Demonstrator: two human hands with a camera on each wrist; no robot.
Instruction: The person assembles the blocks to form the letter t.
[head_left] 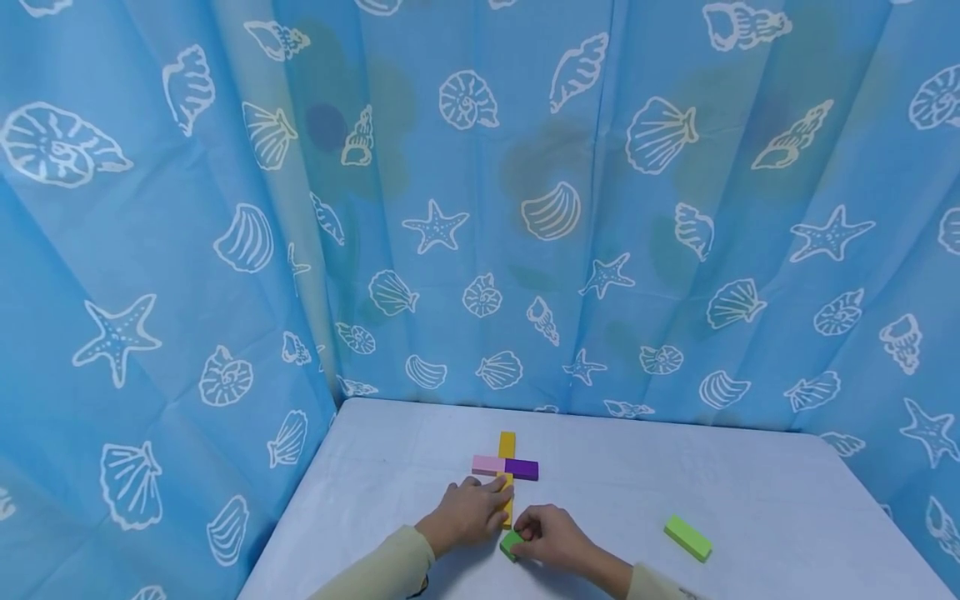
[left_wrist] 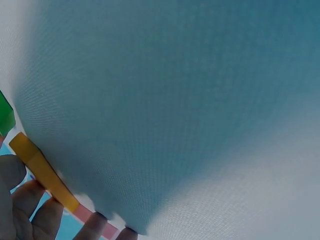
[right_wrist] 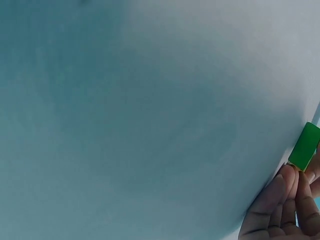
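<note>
The left hand (head_left: 468, 510) grips the near yellow block (head_left: 507, 508), fingertips across its top and thumb by its left side. In the left wrist view, that yellow block (left_wrist: 45, 172) meets a pink block (left_wrist: 82, 213), and two fingertips lie beside the pink one. My right hand (head_left: 551, 537) pinches a dark green block (head_left: 512, 545) just below the yellow block's near end. The right wrist view shows the green block (right_wrist: 305, 146) at the fingertips. Ahead of the hands, a pink block (head_left: 488, 465) and a purple block (head_left: 522, 469) lie end to end.
Beyond the pink and purple blocks, another yellow block (head_left: 507, 444) points away from me. A light green block (head_left: 687, 538) lies apart on the right side of the white table (head_left: 622, 467). A blue curtain (head_left: 480, 250) with shell prints hangs behind and to the left.
</note>
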